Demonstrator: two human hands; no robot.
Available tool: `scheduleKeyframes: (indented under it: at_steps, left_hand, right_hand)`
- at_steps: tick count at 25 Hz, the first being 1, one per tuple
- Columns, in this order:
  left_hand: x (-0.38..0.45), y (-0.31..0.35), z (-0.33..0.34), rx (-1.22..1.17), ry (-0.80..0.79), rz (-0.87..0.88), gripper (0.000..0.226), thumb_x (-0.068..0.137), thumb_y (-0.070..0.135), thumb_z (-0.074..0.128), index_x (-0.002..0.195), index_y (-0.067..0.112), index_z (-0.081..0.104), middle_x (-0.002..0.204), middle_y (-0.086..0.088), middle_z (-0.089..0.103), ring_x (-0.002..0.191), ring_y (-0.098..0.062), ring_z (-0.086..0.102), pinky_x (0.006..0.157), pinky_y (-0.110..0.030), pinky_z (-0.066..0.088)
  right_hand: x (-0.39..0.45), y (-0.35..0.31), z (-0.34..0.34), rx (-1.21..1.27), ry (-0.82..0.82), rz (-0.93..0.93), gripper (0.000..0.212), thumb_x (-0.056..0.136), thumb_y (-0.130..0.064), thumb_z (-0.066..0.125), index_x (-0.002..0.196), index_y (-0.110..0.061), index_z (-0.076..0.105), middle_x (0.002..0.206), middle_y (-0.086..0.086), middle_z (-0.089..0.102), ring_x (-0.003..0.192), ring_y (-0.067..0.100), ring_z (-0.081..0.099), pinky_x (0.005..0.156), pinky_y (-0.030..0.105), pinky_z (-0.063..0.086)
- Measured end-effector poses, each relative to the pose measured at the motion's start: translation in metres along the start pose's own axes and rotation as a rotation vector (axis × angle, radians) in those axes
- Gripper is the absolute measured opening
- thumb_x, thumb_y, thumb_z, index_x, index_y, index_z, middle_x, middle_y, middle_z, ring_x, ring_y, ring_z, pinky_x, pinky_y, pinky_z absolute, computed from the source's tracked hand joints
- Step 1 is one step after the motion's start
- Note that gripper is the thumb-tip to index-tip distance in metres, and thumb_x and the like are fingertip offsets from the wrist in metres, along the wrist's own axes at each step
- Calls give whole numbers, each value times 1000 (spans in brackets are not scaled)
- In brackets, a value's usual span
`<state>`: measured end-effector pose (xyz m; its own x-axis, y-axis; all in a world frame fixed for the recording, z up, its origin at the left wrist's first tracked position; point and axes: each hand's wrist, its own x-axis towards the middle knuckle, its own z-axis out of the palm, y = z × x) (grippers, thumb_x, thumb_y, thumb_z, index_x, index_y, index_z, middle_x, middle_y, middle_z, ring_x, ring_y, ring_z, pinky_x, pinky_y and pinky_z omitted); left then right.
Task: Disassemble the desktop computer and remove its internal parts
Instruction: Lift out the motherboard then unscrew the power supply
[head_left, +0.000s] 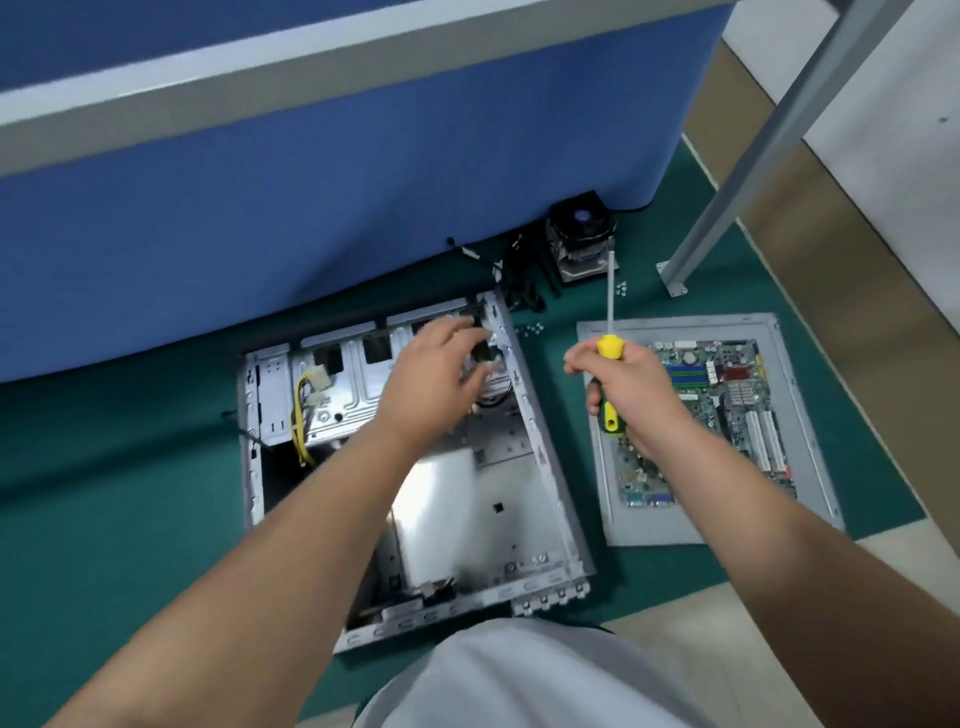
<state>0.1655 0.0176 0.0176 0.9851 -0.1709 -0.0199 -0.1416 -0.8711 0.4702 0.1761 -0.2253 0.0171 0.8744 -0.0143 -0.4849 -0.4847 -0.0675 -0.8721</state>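
the desktop computer case (540, 447) lies open on its side on the green floor mat (104, 467), against a blue partition (311, 182). its motherboard (727, 410) is already out, resting on the detached side panel (810, 467) just to the right of the case, and a cpu cooler with fan (582, 234) stands beyond, near loose screws (621, 287).

the left hand (436, 384) reaches into the far corner of the case, fingers curled about a small dark part there; motion blur hides whether it truly grips it, so i cannot tell. the right hand (628, 384) holds a yellow-handled screwdriver (609, 332) in a closed fist, shaft pointing up and away, parked over the side panel and not engaged with anything.

the step in hand looks like freeing a part near the drive cage (332, 395), where yellow power leads (301, 415) hang. to do it well, check first that every connector is unplugged and pull on the plug body, not the wires. if the part resists, look for a screw or clip before forcing it. keep the screwdriver tip away from the motherboard, and mind the case's bare metal edges with the forearm.
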Motion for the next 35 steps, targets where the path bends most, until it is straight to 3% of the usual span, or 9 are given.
scheduleKeyframes:
  at_steps: [3, 6, 10, 15, 20, 26, 29, 32, 35]
  left_hand:
    - [46, -18, 13, 179, -74, -83, 57, 103, 59, 40, 157, 45, 30, 170, 7, 18, 158, -23, 8, 128, -48, 4]
    - [60, -33, 33, 164, -61, -194, 59, 100, 70, 25, 157, 56, 14, 171, 17, 4, 158, -15, -5, 126, -49, -11]
    - [54, -43, 54, 278, 85, -147, 57, 103, 68, 23, 158, 56, 11, 171, 18, 7, 159, -14, 1, 126, -48, -5]
    - [54, -49, 64, 315, 149, -119, 57, 104, 66, 23, 159, 53, 16, 170, 15, 14, 159, -15, 7, 126, -52, 2]
    - [54, -49, 66, 324, 174, -114, 57, 103, 62, 25, 159, 49, 20, 170, 12, 19, 158, -18, 11, 126, -55, 6]
    - [54, -49, 67, 316, 181, -112, 57, 103, 62, 28, 158, 48, 23, 169, 11, 21, 158, -18, 13, 126, -55, 6]
    - [55, -49, 65, 311, 163, -119, 57, 103, 62, 29, 158, 48, 24, 169, 12, 22, 158, -18, 13, 126, -54, 6]
    - [58, -44, 58, 288, 105, -147, 59, 101, 63, 29, 158, 49, 24, 169, 13, 19, 158, -17, 12, 126, -53, 3]
    - [56, -37, 42, 209, -22, -173, 63, 97, 69, 27, 157, 54, 18, 170, 19, 6, 158, -11, -3, 126, -48, -9]
  right_hand:
    - [50, 1, -44, -77, 137, 48, 4, 86, -17, 73, 88, -17, 76, 91, 5, 77, 49, 9, 53, 47, 26, 49]
    - [105, 7, -73, -203, 234, 76, 8, 87, -16, 69, 91, -12, 75, 88, 7, 74, 50, 10, 54, 49, 27, 51]
    - [175, 13, -87, -348, 326, 121, 15, 86, -21, 66, 91, -7, 71, 70, 9, 63, 55, 20, 56, 52, 31, 49]
    - [245, 23, -86, -606, 462, 223, 22, 97, -28, 59, 98, -6, 57, 100, 15, 68, 94, 33, 67, 78, 40, 56]
    - [259, 41, -80, -679, 559, 206, 20, 97, -36, 59, 101, -18, 66, 72, -1, 48, 83, 30, 52, 69, 32, 42]
    - [245, 32, -81, -611, 543, 183, 17, 96, -35, 61, 96, -19, 66, 91, 9, 65, 88, 35, 63, 73, 42, 55]
    - [214, 25, -78, -504, 531, 106, 11, 95, -31, 62, 91, -21, 61, 83, 2, 63, 81, 30, 64, 69, 41, 55]
    - [165, 30, -60, -446, 396, 76, 6, 95, -29, 60, 94, -23, 58, 81, 2, 62, 66, 19, 56, 55, 31, 45]
    - [111, 49, -38, -480, 248, 90, 12, 99, -25, 56, 93, -15, 60, 91, 12, 65, 68, 22, 59, 56, 31, 46]
